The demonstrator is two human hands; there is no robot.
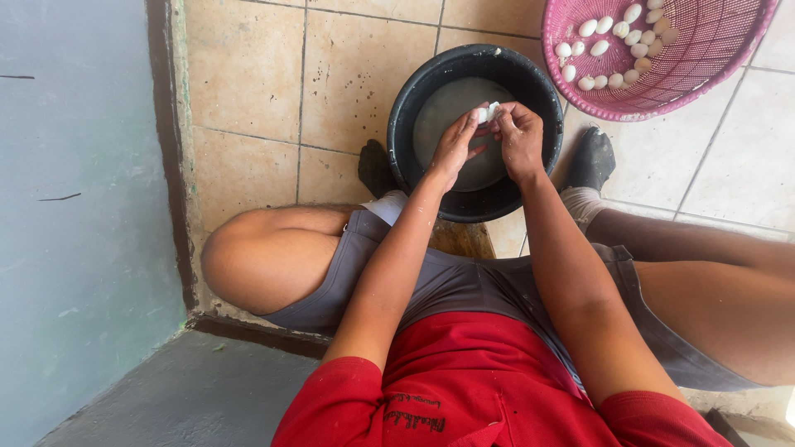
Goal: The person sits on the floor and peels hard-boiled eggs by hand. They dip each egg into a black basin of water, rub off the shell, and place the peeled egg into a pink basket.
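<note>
Both hands (pixel 489 136) around white egg (pixel 487 111).

A round pink basket (pixel 729 79) of woven plastic sits at the upper right on the floor (pixel 248 74), which is laid with worn beige tiles and dark grout lines. In the basket lies a cluster of small white eggs (pixel 617 50), gathered toward its left side. A grey-blue wall (pixel 74 207) runs down the left, its foot meeting the tiles along a dark, stained edge. Two black socks (pixel 592 157) rest on the tiles, and grey shorts (pixel 464 281) and a red shirt (pixel 480 389) fill the lower middle.
</note>
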